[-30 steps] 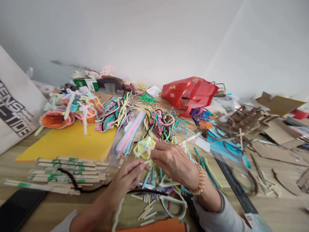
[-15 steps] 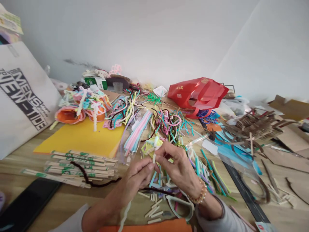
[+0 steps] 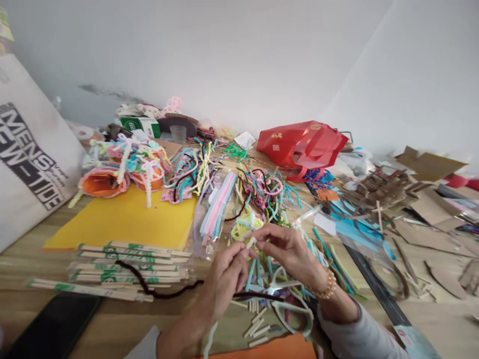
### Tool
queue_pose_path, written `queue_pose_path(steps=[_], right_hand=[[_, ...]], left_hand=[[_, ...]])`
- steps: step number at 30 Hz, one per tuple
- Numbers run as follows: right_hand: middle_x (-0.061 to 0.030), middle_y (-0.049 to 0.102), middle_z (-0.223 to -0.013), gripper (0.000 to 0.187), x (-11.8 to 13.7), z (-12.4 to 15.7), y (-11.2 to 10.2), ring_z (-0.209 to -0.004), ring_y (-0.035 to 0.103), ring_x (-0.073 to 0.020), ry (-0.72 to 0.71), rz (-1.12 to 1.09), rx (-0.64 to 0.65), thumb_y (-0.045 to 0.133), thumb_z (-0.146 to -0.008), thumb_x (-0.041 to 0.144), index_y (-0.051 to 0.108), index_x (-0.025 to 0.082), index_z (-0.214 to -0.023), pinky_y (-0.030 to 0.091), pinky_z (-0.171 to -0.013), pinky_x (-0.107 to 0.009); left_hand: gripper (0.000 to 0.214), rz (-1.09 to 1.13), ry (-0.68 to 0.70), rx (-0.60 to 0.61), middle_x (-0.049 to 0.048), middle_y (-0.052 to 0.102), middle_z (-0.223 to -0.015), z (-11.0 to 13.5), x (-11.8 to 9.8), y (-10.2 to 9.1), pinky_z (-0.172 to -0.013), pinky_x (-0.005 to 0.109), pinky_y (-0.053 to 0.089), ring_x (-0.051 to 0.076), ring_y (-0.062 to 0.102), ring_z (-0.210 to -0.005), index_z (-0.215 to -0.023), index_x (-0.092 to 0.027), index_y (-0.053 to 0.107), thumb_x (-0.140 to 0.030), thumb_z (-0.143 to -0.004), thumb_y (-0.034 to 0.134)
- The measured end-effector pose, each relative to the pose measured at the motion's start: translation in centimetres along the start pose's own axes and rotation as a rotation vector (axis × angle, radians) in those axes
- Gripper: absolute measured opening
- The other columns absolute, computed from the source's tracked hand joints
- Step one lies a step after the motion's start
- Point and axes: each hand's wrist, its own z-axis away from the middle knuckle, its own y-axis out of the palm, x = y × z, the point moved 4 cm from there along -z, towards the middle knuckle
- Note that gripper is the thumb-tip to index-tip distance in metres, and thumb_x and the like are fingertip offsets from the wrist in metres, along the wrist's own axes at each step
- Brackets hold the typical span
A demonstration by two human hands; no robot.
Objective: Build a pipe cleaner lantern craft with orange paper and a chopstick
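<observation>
Against a pale wall point(image 3: 224, 60), the wooden worktop point(image 3: 127, 319) is cluttered. Near the white scissors point(image 3: 272, 289), the left hand point(image 3: 226, 269) and right hand point(image 3: 294, 253) both have their fingers clamped on a white pipe cleaner point(image 3: 251, 243).

A smooth, pale grey wall point(image 3: 209, 55) rises behind a light-brown, wood-grained tabletop point(image 3: 441, 331). A dark, streaky smudge point(image 3: 107, 92) marks the wall low on the left; on the right, a faint, straight diagonal line point(image 3: 361, 56) slants upward. Soft, diffuse light falls brightest across the wall's lower middle, dimming toward the upper left.
</observation>
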Motion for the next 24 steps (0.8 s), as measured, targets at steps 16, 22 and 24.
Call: queue_pose_path(steps=[16,22,24], right_hand=[[0.0028,0.061,-0.070,0.009,0.3,0.1,0.3,-0.064,0.054,-0.0096,0.068,0.036,-0.021,0.058,-0.085,0.015,0.066,0.018,-0.082,0.041,-0.060,-0.021],[0.0021,0.058,-0.068,0.009,0.8,0.6,0.6,-0.064,0.051,-0.0101,0.121,-0.156,-0.016,0.060,-0.085,0.023,0.063,0.016,-0.080,0.039,-0.061,-0.022],[0.0020,0.057,-0.066,0.012,0.7,0.7,0.8,-0.063,0.050,-0.0102,0.134,-0.241,-0.006,0.062,-0.084,0.026,0.062,0.015,-0.079,0.039,-0.060,-0.022]], left_hand=[[0.026,-0.442,0.244,-0.113,-0.0045,0.046,-0.053,0.4,0.5,-0.9,-0.049,0.019,0.036,0.008,0.044,-0.048,-0.074,-0.018,0.055,-0.029,-0.094,0.043],[0.021,-0.497,0.416,-0.126,-0.0061,0.045,-0.051,0.8,0.0,-0.3,-0.045,0.017,0.036,0.007,0.044,-0.044,-0.074,-0.018,0.054,-0.020,-0.092,0.044],[0.021,-0.508,0.454,-0.133,-0.0064,0.045,-0.050,0.8,0.0,-0.1,-0.045,0.016,0.037,0.007,0.045,-0.043,-0.072,-0.019,0.053,-0.019,-0.092,0.044]])
